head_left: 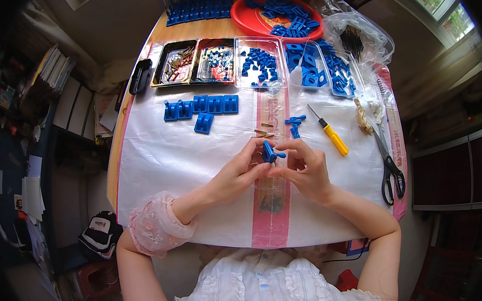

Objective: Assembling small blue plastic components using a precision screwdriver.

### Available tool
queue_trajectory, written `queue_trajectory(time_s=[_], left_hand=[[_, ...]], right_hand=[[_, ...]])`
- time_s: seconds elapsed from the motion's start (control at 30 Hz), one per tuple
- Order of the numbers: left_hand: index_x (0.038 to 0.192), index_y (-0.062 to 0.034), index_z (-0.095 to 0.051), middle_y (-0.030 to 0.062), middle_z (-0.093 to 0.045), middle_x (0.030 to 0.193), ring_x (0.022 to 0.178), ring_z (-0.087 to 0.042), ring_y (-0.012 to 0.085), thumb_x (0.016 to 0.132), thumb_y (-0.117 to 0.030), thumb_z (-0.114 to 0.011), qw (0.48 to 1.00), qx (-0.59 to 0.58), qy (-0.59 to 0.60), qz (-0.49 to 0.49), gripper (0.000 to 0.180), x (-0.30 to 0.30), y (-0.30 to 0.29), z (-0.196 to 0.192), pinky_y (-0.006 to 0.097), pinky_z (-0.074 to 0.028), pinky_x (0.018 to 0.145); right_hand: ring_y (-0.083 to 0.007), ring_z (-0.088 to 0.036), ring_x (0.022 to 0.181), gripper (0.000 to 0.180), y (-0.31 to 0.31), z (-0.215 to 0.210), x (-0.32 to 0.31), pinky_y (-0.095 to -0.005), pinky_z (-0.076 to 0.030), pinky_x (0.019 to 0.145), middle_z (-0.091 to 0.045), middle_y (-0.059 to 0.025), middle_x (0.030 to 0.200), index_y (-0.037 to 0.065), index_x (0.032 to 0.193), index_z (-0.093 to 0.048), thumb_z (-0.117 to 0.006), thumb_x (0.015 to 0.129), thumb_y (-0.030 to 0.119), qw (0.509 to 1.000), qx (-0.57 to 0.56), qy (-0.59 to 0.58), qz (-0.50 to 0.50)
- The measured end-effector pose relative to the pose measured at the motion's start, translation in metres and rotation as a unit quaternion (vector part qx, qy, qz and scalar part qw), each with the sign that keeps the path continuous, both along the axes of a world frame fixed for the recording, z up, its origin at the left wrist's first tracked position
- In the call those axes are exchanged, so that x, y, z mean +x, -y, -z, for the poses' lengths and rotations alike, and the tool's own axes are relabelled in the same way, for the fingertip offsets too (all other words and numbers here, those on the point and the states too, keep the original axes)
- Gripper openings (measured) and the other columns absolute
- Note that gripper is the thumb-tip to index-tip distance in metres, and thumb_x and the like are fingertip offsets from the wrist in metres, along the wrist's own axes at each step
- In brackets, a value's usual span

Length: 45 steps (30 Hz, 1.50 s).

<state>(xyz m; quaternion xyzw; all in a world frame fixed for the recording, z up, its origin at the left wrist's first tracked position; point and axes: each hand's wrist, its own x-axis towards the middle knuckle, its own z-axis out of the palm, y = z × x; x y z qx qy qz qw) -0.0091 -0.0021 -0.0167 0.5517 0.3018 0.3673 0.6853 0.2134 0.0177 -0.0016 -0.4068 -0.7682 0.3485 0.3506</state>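
Over the middle of the table, my left hand (245,166) is closed on a small blue plastic base (267,150), held tilted on edge. A little blue lever (280,155) sticks out from its right side. My right hand (308,165) meets it there, thumb and index finger curled in around a thin metal pin that shows just below the lever; the fingertips partly hide it. Just beyond my hands lie a few brass pins (262,130) and several loose blue levers (295,121). Farther left stand blue bases in a row (200,105), with a single blue base (204,123) in front.
A yellow-handled screwdriver (336,137) and black scissors (390,170) lie to the right. Along the back are a tray of brass pins (159,77), clear boxes of blue parts (238,77), a red basin (236,20) and a plastic bag (382,43). A black case (140,77) lies at the left edge.
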Motion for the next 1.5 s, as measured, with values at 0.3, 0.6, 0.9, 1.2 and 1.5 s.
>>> queue_trajectory(time_s=[0.3, 0.6, 0.9, 1.2, 1.5], left_hand=[[0.148, -0.0031, -0.036, 0.0081, -0.052, 0.137, 0.127, -0.054, 0.0148, 0.110, -0.009, -0.049, 0.999, 0.027, -0.043, 0.009, 0.041, -0.003, -0.002, -0.003, 0.032, -0.045, 0.108], [0.145, -0.0029, -0.038, 0.0118, -0.060, 0.125, 0.113, -0.061, 0.0170, 0.108, -0.009, -0.051, 0.995, 0.087, -0.047, -0.018, 0.040, 0.003, 0.000, -0.003, 0.034, -0.050, 0.098], [0.150, -0.0042, -0.034, 0.0192, -0.060, 0.125, 0.117, -0.062, 0.0309, 0.107, -0.011, -0.052, 0.986, 0.131, -0.106, -0.017, 0.047, 0.000, 0.000, 0.001, 0.041, -0.048, 0.101], [0.156, -0.0030, -0.029, 0.0163, -0.057, 0.138, 0.128, -0.059, 0.0264, 0.106, -0.002, -0.048, 0.973, 0.192, -0.130, 0.016, 0.054, 0.001, -0.002, -0.008, 0.039, -0.045, 0.109], [0.158, -0.0083, -0.030, 0.0116, -0.069, 0.117, 0.080, -0.060, 0.0147, 0.097, 0.008, -0.048, 0.959, 0.186, -0.213, -0.014, 0.065, -0.003, 0.002, -0.016, 0.032, -0.052, 0.079]], right_hand=[[-0.0201, -0.062, 0.086, 0.056, -0.013, 0.000, -0.005, -0.0303, -0.049, 0.073, -0.065, -0.0072, 0.100, 0.006, 0.121, -0.061, -0.090, 0.077, 0.022, 0.995, 0.090, -0.034, -0.033], [-0.0118, -0.068, 0.095, 0.056, -0.008, 0.005, -0.001, -0.0259, -0.052, 0.075, -0.070, -0.0056, 0.111, 0.004, 0.125, -0.055, -0.089, 0.083, 0.018, 0.984, -0.105, -0.118, -0.078], [-0.0074, -0.064, 0.088, 0.037, -0.016, 0.010, 0.005, -0.0216, -0.047, 0.070, -0.069, -0.0025, 0.104, 0.005, 0.109, -0.063, -0.087, 0.082, 0.010, 0.991, -0.059, -0.060, -0.107], [-0.0097, -0.067, 0.092, 0.033, -0.014, 0.012, 0.001, -0.0246, -0.053, 0.076, -0.071, -0.0041, 0.101, 0.003, 0.107, -0.066, -0.086, 0.082, 0.007, 0.974, -0.153, -0.154, -0.072], [-0.0175, -0.068, 0.086, 0.037, -0.011, 0.000, 0.000, -0.0286, -0.055, 0.072, -0.069, -0.0075, 0.101, 0.001, 0.109, -0.069, -0.087, 0.078, 0.006, 0.994, -0.007, -0.056, -0.097]])
